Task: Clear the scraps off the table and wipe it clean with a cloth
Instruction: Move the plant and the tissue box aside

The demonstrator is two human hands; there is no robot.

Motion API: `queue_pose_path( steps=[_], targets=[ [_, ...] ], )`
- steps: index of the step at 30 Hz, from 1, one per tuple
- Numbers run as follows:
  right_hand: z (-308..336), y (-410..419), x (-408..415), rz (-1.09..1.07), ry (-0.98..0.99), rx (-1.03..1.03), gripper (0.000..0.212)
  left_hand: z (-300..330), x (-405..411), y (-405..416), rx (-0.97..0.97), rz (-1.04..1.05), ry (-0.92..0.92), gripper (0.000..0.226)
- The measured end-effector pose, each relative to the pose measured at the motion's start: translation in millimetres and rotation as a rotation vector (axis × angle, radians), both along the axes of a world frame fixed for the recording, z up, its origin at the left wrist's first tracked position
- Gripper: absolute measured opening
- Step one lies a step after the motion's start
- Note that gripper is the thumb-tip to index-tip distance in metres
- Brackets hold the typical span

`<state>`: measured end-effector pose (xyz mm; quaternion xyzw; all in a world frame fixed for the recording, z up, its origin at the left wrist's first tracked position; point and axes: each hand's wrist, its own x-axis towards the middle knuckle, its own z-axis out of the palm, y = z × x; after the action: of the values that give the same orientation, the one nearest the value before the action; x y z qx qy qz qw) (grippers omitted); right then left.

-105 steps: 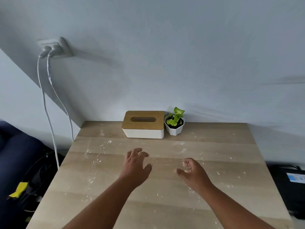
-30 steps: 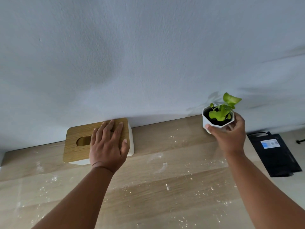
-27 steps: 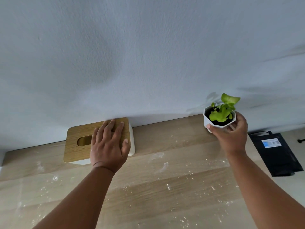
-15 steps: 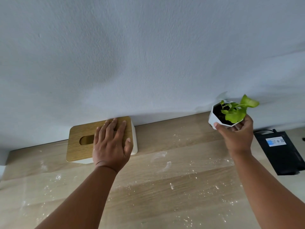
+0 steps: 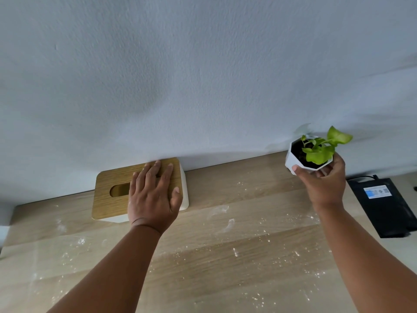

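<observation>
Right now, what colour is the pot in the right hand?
White, faceted pot, gripped by the right hand; head view.

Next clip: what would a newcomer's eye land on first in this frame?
Probably the bright green potted plant, gripped by the right hand and tilted, at the table's far right corner. Next, the left hand lying flat on the wooden lid of the tissue box against the wall. White crumbs and smears are scattered across the table between the arms.
</observation>
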<state>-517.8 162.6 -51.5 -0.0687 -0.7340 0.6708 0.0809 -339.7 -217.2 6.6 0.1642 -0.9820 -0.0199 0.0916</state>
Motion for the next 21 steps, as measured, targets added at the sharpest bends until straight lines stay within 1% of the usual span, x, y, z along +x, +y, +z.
queue_pose_path(
  steps=[4, 8, 9, 12, 13, 18, 21],
  targets=[
    [1, -1, 6, 0.021, 0.005, -0.017, 0.093, 0, 0, 0, -0.002, -0.001, 0.004, 0.063],
    [5, -1, 15, 0.028, 0.027, -0.032, 0.090, 1, 0, 1, 0.000, 0.001, -0.002, 0.063],
    [6, -2, 20, 0.006, 0.016, -0.037, 0.093, 1, 0, 1, 0.003, 0.002, -0.003, 0.063],
    [10, -3, 40, -0.098, -0.042, -0.021, 0.118, 0, 0, 1, 0.009, 0.005, 0.002, 0.063],
    [11, -4, 47, -0.116, -0.049, 0.000, 0.120, 0, -1, 1, 0.008, 0.004, 0.005, 0.063],
    [8, -20, 93, -0.159, -0.040, 0.053, 0.113, -3, 0, 0, 0.012, -0.001, 0.026, 0.061],
    [3, -39, 124, -0.126, -0.036, 0.070, 0.110, -4, -1, 0, 0.024, -0.002, 0.028, 0.061]
  ],
)
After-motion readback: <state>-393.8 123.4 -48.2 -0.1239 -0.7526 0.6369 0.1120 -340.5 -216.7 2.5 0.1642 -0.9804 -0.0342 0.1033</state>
